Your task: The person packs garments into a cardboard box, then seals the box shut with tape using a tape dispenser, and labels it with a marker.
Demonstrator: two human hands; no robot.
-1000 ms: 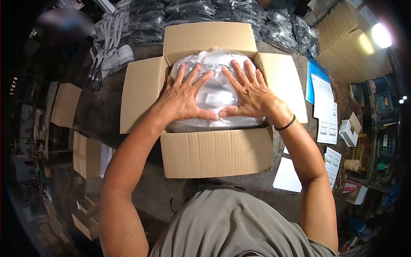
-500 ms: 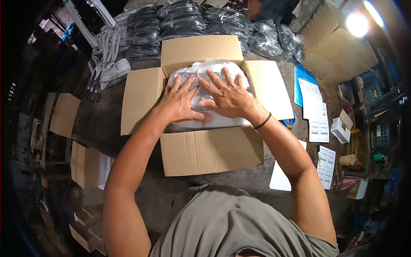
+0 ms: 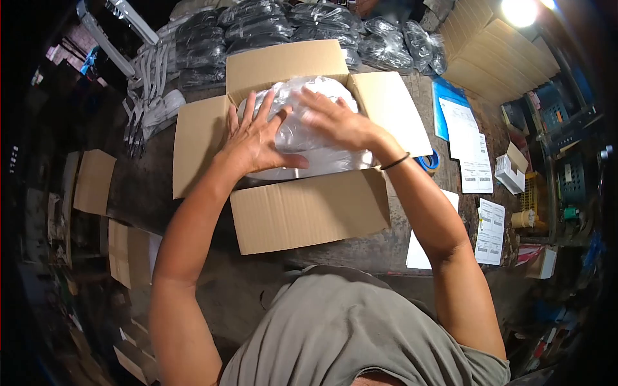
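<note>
A cardboard box (image 3: 309, 215) stands on the dark table with its flaps folded outward. White, shiny plastic-wrapped goods (image 3: 309, 138) fill it and bulge a little at the top; what is inside the wrap cannot be made out. My left hand (image 3: 254, 141) lies over the left part of the wrapped goods with its fingers spread. Over the right part is my right hand (image 3: 338, 125), slightly blurred, fingers stretched out and holding nothing. Whether its palm touches the plastic is not clear.
Black plastic-wrapped bundles (image 3: 257, 29) are stacked behind the box, with grey strap-like pieces (image 3: 151, 77) to their left. Right of the box lie a roll of blue tape (image 3: 427, 161), printed papers (image 3: 475, 161) and a small open carton (image 3: 510, 170). Flattened cardboard (image 3: 499, 58) leans at the back right.
My right hand has turned and its fingers have drawn closer together, while the left hand stays spread on the plastic. The whole view has shifted slightly, so the box appears further left and higher.
</note>
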